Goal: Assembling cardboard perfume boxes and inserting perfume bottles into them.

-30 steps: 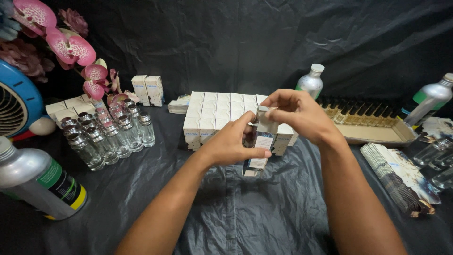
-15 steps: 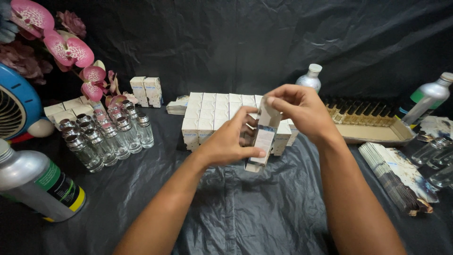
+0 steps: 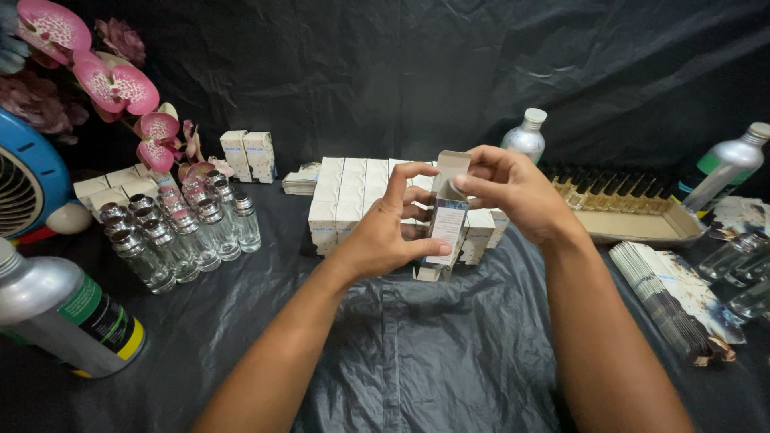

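Two hands on one small carton [image 3: 446, 228], left hand [image 3: 385, 240] grip clamped round it, right hand [image 3: 513, 192] fingertips pinching its open top flap

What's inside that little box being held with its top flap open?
The small carton, gripped by the left hand, has its top flap up; the right hand covers the opening, so its contents are hidden.

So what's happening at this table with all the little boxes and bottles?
A person is holding a small printed carton upright over a black plastic sheet. The left hand grips its side, while the right hand works at the open top flap. Behind it stands a block of closed white boxes. A cluster of empty glass bottles stands to the left, with flat unfolded cartons stacked on the right.
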